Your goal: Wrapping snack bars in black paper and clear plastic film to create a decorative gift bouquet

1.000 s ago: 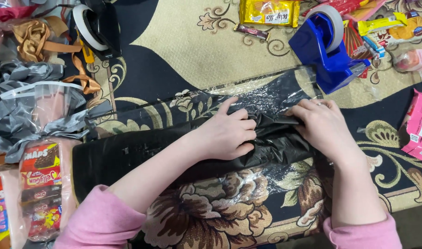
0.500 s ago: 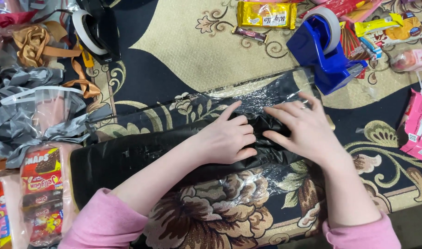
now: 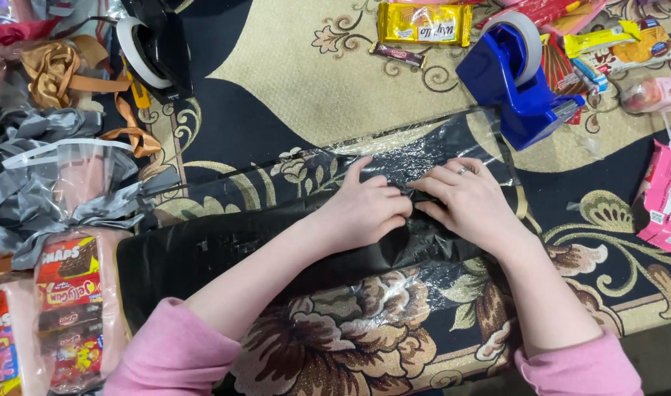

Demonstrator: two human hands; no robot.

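On patterned carpet point(image 3: 313, 81), left hand point(image 3: 365, 209), right hand point(image 3: 471, 205), pressing crinkled black sheet point(image 3: 203, 257)

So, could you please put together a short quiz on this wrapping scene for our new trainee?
1. True or false: both hands press on a black sheet laid over clear film.
2. Which tape dispenser lies nearer the right hand: A) the blue tape dispenser, B) the black tape dispenser?
3. What colour are the sleeves on both arms?

Key:
1. True. The left hand and the right hand meet on the black sheet, with the clear film showing beyond it on the patterned rug.
2. A. The blue one stands just past the right hand; the black one is far to the left.
3. Pink.
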